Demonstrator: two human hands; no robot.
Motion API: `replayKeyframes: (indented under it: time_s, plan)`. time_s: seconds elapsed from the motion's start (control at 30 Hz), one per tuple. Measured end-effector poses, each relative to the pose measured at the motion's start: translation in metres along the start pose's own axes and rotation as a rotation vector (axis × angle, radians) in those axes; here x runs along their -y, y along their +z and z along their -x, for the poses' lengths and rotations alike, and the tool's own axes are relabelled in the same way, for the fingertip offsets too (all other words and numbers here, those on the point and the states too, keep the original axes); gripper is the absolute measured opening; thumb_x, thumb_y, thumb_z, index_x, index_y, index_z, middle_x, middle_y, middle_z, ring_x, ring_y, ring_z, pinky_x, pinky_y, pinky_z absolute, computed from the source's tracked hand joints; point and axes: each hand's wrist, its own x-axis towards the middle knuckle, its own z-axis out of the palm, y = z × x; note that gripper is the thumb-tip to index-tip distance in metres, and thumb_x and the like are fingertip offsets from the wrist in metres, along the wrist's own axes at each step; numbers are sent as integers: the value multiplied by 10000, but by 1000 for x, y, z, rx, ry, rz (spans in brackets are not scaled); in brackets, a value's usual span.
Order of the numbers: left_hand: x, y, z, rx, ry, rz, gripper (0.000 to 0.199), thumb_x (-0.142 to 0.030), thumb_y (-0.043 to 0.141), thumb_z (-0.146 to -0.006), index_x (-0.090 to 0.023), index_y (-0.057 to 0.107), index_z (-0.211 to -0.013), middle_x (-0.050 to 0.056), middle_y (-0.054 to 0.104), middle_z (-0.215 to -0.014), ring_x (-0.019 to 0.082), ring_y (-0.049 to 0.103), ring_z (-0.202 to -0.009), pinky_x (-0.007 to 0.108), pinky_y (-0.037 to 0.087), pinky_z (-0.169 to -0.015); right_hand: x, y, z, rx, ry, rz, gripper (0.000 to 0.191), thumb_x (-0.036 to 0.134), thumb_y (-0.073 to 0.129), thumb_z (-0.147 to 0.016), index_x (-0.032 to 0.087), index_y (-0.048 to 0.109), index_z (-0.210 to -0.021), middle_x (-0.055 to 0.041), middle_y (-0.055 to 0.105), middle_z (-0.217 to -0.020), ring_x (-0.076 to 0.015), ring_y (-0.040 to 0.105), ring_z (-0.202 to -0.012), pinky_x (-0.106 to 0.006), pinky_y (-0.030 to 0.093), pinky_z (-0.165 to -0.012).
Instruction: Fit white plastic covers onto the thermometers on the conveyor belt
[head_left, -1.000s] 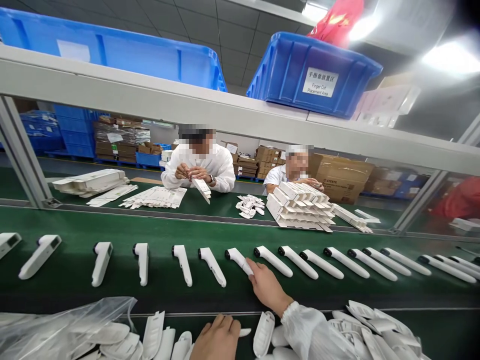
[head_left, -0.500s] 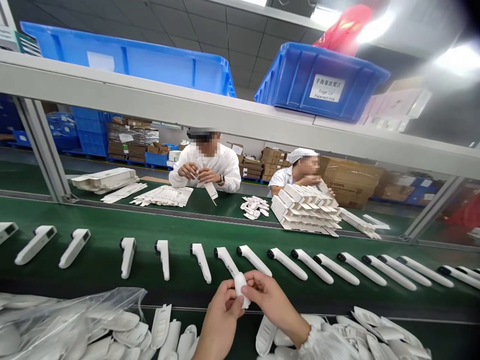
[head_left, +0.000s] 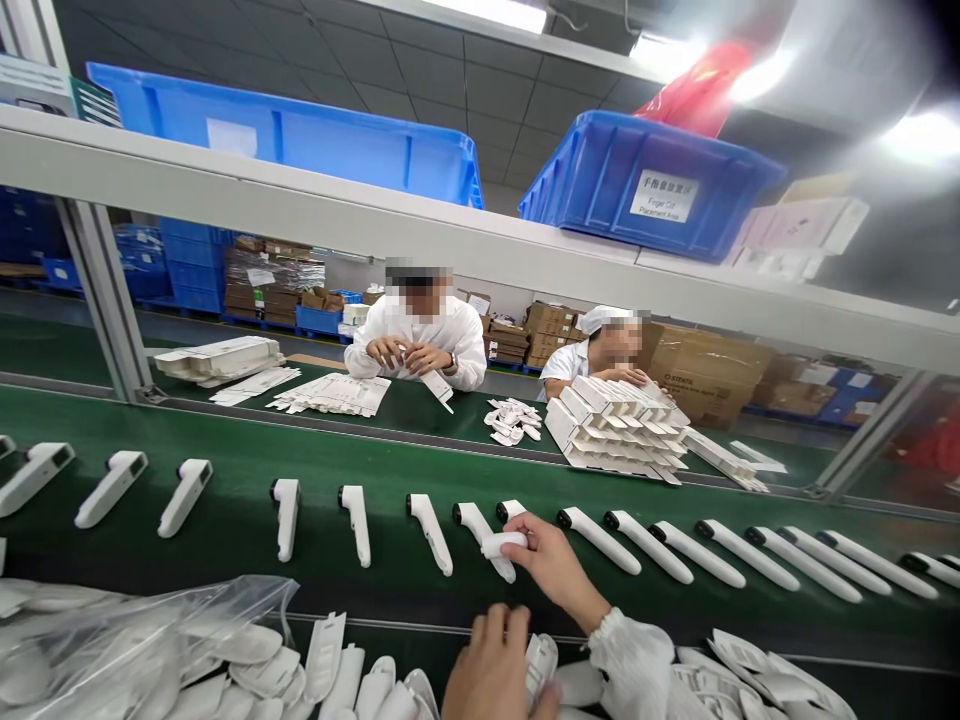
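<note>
The person's right hand [head_left: 553, 565] pinches a smooth, curved white plastic cover [head_left: 501, 545] between thumb and forefinger, the gap only as wide as the cover's end. The cover is over the middle of the green conveyor belt [head_left: 247, 445], free end pointing left, and in view crosses a white, black-tipped plastic device [head_left: 472, 518]; whether the two touch cannot be told. Gripping one end probably leaves most of the cover clear of the fingers.

The left hand [head_left: 489, 668] is low over the green-topped desk [head_left: 892, 690], before the belt's near edge, fingers slightly spread and bent. A ribbed white plastic shell [head_left: 541, 660] shows between them and the blurred thumb; whether it is gripped cannot be told.

Further white devices [head_left: 600, 540] lie in a row along the belt, handles toward its near edge, presumably to keep each separate. Loose white shells [head_left: 341, 680] lie on both sides of the left hand, likely for easy reach.
</note>
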Motion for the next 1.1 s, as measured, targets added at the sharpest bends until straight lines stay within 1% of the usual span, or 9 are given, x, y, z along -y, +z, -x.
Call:
replayKeyframes:
  time_s: [0.07, 0.13, 0.23, 0.33, 0.5, 0.6, 0.67, 0.9, 1.1]
  plan:
    - [-12, 14, -4, 152, 36, -139, 585, -306, 580, -799, -149, 537, -1361, 225, 487, -1385, 466, 435, -1252, 632, 402, -976, -15, 12, 0, -97, 21, 104, 134, 333, 611, -800, 200, 605, -816, -8, 598, -724, -218, 560, -703, -309, 423, -648]
    - [-18, 25, -9, 211, 94, -218, 481, -251, 476, -864, -113, 589, -1311, 258, 525, -1337, 471, 476, -1211, 646, 429, -936, -24, 19, 4, -175, -6, 212, 100, 308, 584, -816, 211, 571, -795, -33, 613, -797, -246, 578, -792, -339, 439, -725]
    - [-18, 31, -11, 203, 134, -270, 456, -175, 368, -891, -91, 628, -1257, 273, 572, -1262, 455, 504, -1184, 604, 480, -894, -31, 16, 10, -188, -68, 332, 41, 252, 543, -846, 214, 553, -833, -64, 608, -907, -266, 587, -889, -362, 449, -815]
    - [-6, 21, -7, 149, 120, -247, 460, -123, 373, -859, -100, 627, -1241, 258, 587, -1233, 429, 524, -1166, 565, 486, -900, -36, 3, 16, -112, -67, 415, 65, 180, 508, -870, 198, 559, -906, -80, 611, -944, -266, 602, -913, -357, 457, -839]
    - [33, -1, 0, -60, -58, 175, 297, -228, 445, -866, -206, 621, -1103, 125, 617, -1155, 296, 581, -1075, 396, 472, -933, -40, -6, 16, -7, -54, 559, 352, 127, 479, -941, 155, 535, -1288, -109, 633, -1152, -272, 594, -1072, -331, 441, -906]
    - [49, -12, -1, -106, -213, 584, 407, -437, 527, -835, -204, 530, -1168, 81, 614, -1017, 262, 605, -973, 334, 533, -792, -38, -3, 6, -35, -59, 738, 222, 150, 490, -980, 152, 636, -1147, -101, 652, -1092, -278, 583, -1054, -323, 426, -898]
    - [52, -19, -2, -127, -220, 739, 463, -523, 584, -786, -189, 522, -1100, 49, 592, -869, 247, 607, -896, 301, 540, -678, -37, -1, -1, -37, -50, 834, 165, 176, 513, -994, 155, 656, -1075, -89, 660, -1039, -272, 580, -1028, -317, 423, -881]
    - [50, -34, 0, -153, -200, 872, 504, -606, 706, -678, -188, 512, -881, -19, 490, -748, 162, 561, -685, 224, 451, -463, -38, -8, -4, -1, -24, 964, 163, 158, 508, -999, 103, 651, -1053, -127, 647, -1033, -304, 556, -1047, -353, 409, -902]
    - [55, -28, 6, -144, -239, 947, 494, -525, 740, -672, -181, 545, -969, -23, 533, -714, 148, 556, -669, 234, 493, -536, -39, -10, -11, 8, 20, 978, 206, 140, 489, -999, 114, 641, -1136, -123, 639, -1080, -260, 594, -1018, -304, 439, -871]
